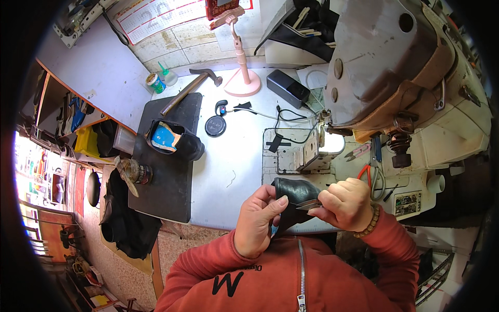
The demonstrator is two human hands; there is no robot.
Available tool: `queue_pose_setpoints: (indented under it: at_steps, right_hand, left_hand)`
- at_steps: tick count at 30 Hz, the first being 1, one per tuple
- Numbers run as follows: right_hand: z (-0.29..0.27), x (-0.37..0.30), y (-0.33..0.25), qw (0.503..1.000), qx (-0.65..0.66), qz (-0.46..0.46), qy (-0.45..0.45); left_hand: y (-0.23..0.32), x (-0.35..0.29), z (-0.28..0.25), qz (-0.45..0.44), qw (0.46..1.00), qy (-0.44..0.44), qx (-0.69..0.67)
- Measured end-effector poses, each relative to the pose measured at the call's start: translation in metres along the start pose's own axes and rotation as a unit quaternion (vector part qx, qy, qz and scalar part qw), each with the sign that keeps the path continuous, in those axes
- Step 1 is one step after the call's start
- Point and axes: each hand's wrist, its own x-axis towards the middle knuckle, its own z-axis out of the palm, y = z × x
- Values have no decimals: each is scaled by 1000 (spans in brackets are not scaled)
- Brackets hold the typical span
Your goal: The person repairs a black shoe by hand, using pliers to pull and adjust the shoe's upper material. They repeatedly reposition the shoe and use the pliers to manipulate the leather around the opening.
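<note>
My left hand (260, 221) grips the near left side of a black leather shoe (296, 190), its thumb pressed along the edge. The shoe's lower part is partly hidden by my hands and sleeves. My right hand (346, 204) is closed around a thin metal blade (309, 205), which lies against the leather on the shoe's right side. The blade's handle is hidden in my fist, so its exact kind does not show. Both hands are at the table's near edge, in front of a sewing machine (384, 67).
On a black board (166, 192) at left are another black shoe (192, 148), a hammer (182, 94) and a jar with a brush (136, 171). Behind stand a pink phone stand (242, 78) and a black box (287, 88). Red-handled pliers (366, 174) and scissors (378, 179) lie right.
</note>
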Motion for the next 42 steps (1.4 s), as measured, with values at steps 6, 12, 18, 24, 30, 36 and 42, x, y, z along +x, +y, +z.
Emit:
queue_pose_setpoints:
  at_steps: [6, 12, 18, 24, 30, 36, 42]
  right_hand:
    - [8, -12, 1, 991, 116, 68, 9]
    - [18, -19, -20, 907, 290, 291, 88]
    - [20, -3, -35, 943, 244, 219, 55]
    - [36, 3, -39, 905, 279, 291, 138]
    - [59, -41, -25, 827, 317, 440, 147]
    - [74, -92, -12, 813, 237, 518, 117]
    - [77, -114, 8, 908, -53, 414, -10]
  left_hand:
    - [-1, 1, 0, -4, 1000, 8, 4]
    - [-1, 2, 1, -2, 1000, 19, -3]
    - [-5, 1, 2, 20, 1000, 4, 5]
    - [-4, 1, -3, 58, 998, 2, -22]
    - [0, 7, -9, 48, 999, 3, -3]
    - [0, 15, -8, 27, 999, 2, 17]
    - [12, 24, -13, -10, 1000, -5, 25]
